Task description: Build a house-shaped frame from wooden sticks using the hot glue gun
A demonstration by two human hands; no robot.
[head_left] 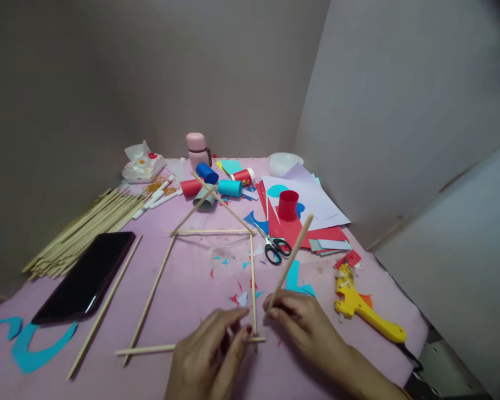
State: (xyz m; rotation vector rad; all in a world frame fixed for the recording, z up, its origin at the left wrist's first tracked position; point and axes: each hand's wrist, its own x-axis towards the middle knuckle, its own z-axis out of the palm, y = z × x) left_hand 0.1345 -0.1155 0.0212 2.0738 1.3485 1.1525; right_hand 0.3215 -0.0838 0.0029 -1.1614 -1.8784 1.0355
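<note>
A thin wooden stick [294, 253] slants up from my right hand [302, 322], which pinches it near its lower end. My left hand [210, 350] is over the bottom stick [145, 350] of a house-shaped frame. Its thumb and forefinger are apart, close to the frame's lower right corner; whether it touches the stick I cannot tell. The frame has a left upright stick [152, 297], a right upright stick [253, 278], a crossbar stick [212, 231] and two slanted sticks that cross at the top. The palm hides part of the bottom stick.
A yellow glue gun [360, 311] lies at right. Black-handled scissors [273, 244] lie beyond the frame, near paper sheets [312, 189] and a red paper tube [288, 205]. At left are a phone [85, 278], a loose stick [104, 308] and a stick pile [87, 233]. A pink flask [196, 150] stands behind.
</note>
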